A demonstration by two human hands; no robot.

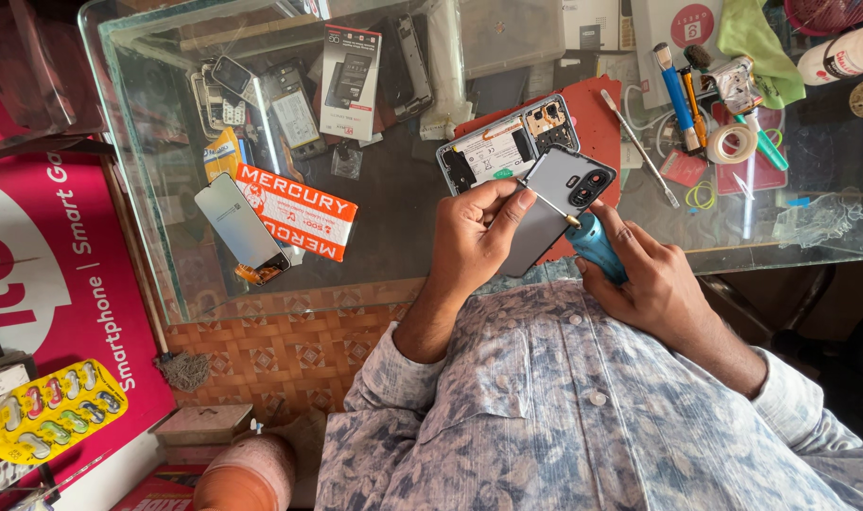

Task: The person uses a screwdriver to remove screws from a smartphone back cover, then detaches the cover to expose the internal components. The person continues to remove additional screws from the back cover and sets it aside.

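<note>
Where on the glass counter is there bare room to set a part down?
Bare glass lies between the orange box and the left hand, below the open phone. The counter's far edge and right side around the tape roll are crowded.

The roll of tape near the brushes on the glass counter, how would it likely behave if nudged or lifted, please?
The roll of tape lies flat on the glass counter, so it probably slides rather than rolls. Being a small hollow ring, it is likely light. Crowding brushes may block it.
</note>
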